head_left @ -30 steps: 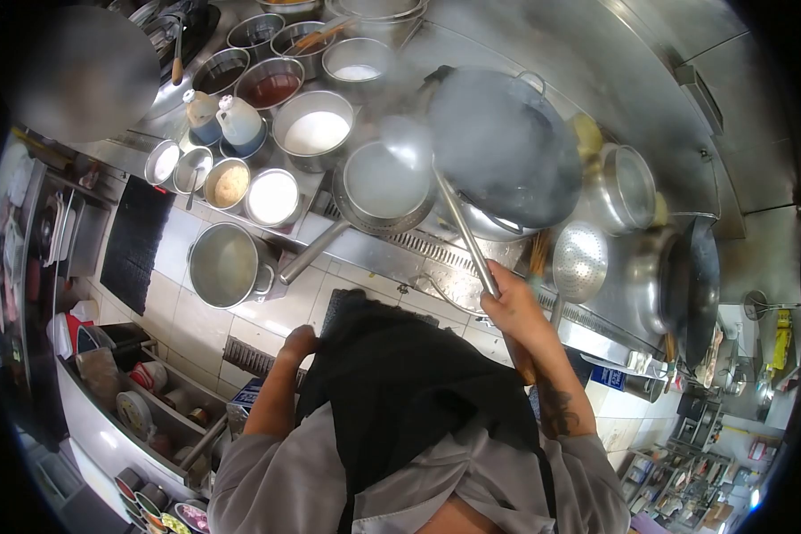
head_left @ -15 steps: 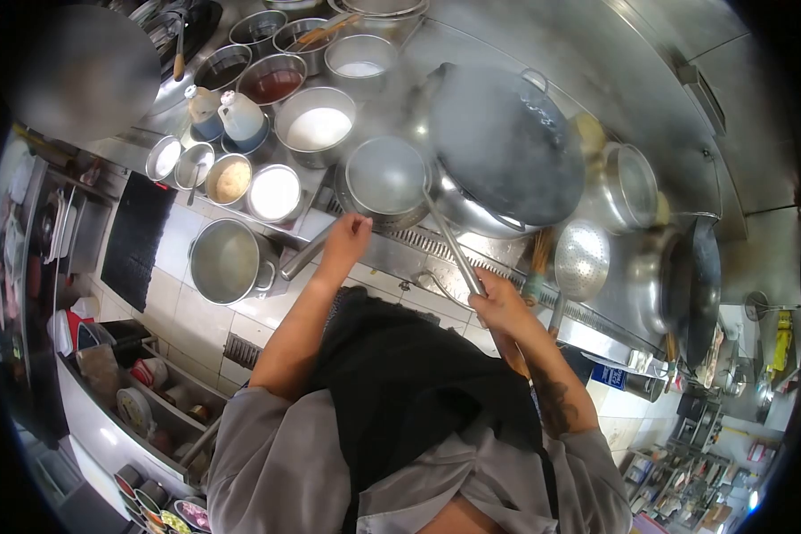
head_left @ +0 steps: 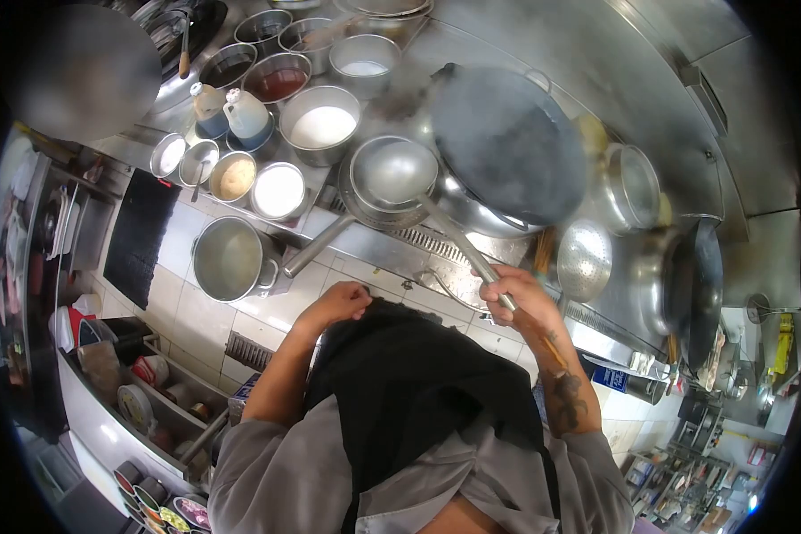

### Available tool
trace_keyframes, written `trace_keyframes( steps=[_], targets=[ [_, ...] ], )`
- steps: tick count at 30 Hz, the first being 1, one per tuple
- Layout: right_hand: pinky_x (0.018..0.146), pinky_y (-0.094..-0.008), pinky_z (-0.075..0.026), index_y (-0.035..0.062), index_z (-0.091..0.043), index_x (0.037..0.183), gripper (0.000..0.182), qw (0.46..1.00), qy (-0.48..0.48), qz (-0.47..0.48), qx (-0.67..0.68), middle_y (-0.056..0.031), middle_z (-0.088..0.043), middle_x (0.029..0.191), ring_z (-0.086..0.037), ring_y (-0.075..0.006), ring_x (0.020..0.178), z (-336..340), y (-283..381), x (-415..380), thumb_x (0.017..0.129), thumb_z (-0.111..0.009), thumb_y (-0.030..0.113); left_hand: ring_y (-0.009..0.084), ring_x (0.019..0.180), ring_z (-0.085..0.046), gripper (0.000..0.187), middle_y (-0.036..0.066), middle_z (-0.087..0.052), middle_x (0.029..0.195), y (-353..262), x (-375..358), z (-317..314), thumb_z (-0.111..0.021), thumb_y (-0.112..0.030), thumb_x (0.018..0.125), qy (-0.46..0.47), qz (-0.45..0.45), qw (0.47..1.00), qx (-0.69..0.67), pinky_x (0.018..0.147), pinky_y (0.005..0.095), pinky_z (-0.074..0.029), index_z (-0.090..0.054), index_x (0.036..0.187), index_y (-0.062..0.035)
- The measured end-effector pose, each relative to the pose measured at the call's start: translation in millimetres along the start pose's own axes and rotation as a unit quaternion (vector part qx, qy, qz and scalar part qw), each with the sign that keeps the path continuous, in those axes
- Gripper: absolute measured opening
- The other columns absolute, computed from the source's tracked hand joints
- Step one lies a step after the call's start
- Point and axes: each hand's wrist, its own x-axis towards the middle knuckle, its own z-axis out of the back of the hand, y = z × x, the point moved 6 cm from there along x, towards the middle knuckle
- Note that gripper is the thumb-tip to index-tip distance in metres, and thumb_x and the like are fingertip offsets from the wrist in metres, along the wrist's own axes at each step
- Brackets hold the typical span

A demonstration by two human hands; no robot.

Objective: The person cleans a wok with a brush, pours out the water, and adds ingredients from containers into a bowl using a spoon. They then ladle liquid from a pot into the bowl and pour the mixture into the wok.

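Note:
My right hand (head_left: 518,294) is wrapped round the long handle of a steel ladle (head_left: 461,238). The ladle's round bowl lies over a pan (head_left: 358,206) on the stove, covering most of its inside. That pan's hollow metal handle (head_left: 319,246) points toward me, with no hand on it. My left hand (head_left: 338,303) hovers by the top edge of my black apron (head_left: 400,356), fingers curled, nothing visible in them. To the right of the pan is a large dark wok (head_left: 516,147), with steam over it.
Left of the stove stand several steel pots, one with white contents (head_left: 320,123), and two capped bottles (head_left: 246,116). A big pot (head_left: 229,259) sits lower left. A perforated skimmer (head_left: 584,260) is at right, near more woks (head_left: 705,294).
My left hand has drawn back from beside the pan handle toward my apron. My right hand has shifted slightly right with the ladle, whose bowl now shows more clearly through less steam.

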Motion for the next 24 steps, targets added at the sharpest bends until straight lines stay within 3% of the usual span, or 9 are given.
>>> trace_keyframes(
  steps=[9,11,14,20,24],
  targets=[
    [0.036,-0.0224,-0.03,-0.0074,-0.054,0.116,0.04,0.997,-0.036,0.065,-0.015,-0.0036,-0.052,0.066,-0.042,-0.0092,0.039,-0.8,25.6,-31.9,0.078,-0.057,0.007,0.0126,0.059,-0.061,0.029,0.004,-0.062,0.069,45.4,-33.5,14.2,-0.061,-0.029,0.088,-0.02,0.067,0.996,0.053,0.05,0.0248,-0.045,-0.06,0.083,-0.001],
    [0.037,-0.022,-0.031,-0.0072,-0.054,0.117,0.042,0.995,-0.046,0.081,-0.03,-0.0035,-0.052,0.067,-0.042,-0.0092,0.04,1.5,33.3,-40.6,0.078,-0.057,0.006,0.0111,0.058,-0.059,0.023,0.004,-0.061,0.068,52.9,-33.4,14.6,-0.063,-0.024,0.088,-0.019,0.074,0.996,0.037,0.049,0.0234,-0.045,-0.059,0.081,-0.0028],
    [0.04,-0.0237,-0.034,-0.0036,-0.052,0.125,0.046,0.986,-0.086,0.107,-0.093,-0.0013,-0.054,0.071,-0.048,-0.0089,0.046,5.2,43.0,-52.5,0.08,-0.058,0.003,0.011,0.058,-0.059,0.021,0.004,-0.061,0.068,67.4,-30.1,12.7,-0.064,-0.022,0.088,-0.023,0.085,0.996,0.028,0.048,0.0232,-0.045,-0.058,0.081,-0.0031],
    [0.044,-0.0213,-0.037,-0.0032,-0.049,0.131,0.047,0.941,-0.17,0.21,-0.206,0.0007,-0.053,0.073,-0.046,-0.0064,0.049,-5.6,68.4,-83.3,0.085,-0.055,0.001,0.0129,0.058,-0.061,0.025,0.006,-0.062,0.068,70.0,-26.3,5.6,-0.061,-0.024,0.089,-0.017,0.104,0.992,0.064,0.048,0.0244,-0.046,-0.06,0.083,-0.0005],
    [0.064,-0.0228,-0.045,-0.0039,-0.046,0.134,0.05,0.907,-0.193,0.232,-0.293,-0.0042,-0.058,0.086,-0.055,-0.009,0.07,-4.3,70.3,-91.7,0.085,-0.055,0.001,0.0137,0.057,-0.06,0.025,0.006,-0.062,0.066,69.2,-25.3,3.6,-0.061,-0.024,0.089,-0.012,0.101,0.992,0.078,0.048,0.0261,-0.047,-0.059,0.08,0.0]
  ],
)
